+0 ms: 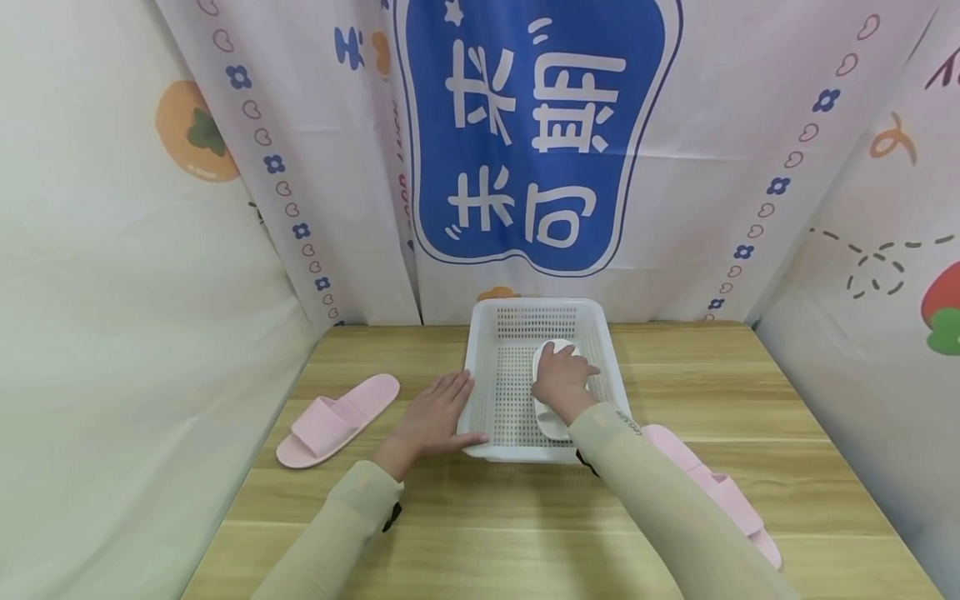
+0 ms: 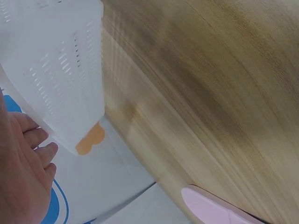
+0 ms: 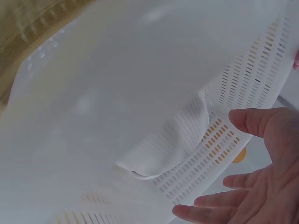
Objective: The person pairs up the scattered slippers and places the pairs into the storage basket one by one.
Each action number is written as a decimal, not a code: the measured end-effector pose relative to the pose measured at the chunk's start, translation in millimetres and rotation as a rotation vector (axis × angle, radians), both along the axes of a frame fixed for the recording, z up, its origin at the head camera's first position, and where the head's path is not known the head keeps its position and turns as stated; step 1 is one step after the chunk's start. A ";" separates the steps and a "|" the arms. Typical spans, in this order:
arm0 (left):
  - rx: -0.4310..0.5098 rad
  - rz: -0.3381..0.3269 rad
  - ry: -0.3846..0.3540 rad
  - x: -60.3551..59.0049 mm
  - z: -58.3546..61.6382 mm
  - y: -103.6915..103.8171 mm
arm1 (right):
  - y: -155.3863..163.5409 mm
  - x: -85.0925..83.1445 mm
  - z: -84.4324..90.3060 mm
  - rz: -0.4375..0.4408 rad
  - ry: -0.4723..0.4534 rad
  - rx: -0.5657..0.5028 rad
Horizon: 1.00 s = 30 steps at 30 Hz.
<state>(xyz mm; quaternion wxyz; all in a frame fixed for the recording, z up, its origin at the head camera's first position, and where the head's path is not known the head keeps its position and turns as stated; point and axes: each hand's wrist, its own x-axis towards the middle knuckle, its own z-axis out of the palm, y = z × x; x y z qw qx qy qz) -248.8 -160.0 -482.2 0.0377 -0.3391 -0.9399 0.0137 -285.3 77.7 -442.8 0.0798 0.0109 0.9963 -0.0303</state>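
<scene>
A white perforated plastic basket stands at the back middle of the wooden table. Inside it, toward the right side, lies a white slipper; its ribbed strap shows in the right wrist view. My right hand is over the slipper and hides its middle. Its fingers are extended and spread, with a gap to the strap in the right wrist view. My left hand lies along the basket's left rim, fingers fairly straight at the side and thumb at the front corner.
One pink slipper lies on the table left of the basket. Another pink slipper lies at the right, partly behind my right sleeve. A printed curtain hangs behind the table, with white cloth on the left side.
</scene>
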 end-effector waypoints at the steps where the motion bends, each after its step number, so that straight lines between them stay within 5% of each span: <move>1: 0.003 0.003 -0.002 -0.1 -0.2 -0.1 | 0.0 -0.3 0.8 -0.001 -0.002 -0.001; 17: -0.001 0.007 -0.019 -0.1 2.1 0.5 | 3.1 -0.8 18.0 0.065 0.055 0.016; 30: -0.014 0.011 -0.012 -1.4 1.7 -0.3 | 22.5 19.3 41.6 0.154 0.163 -0.029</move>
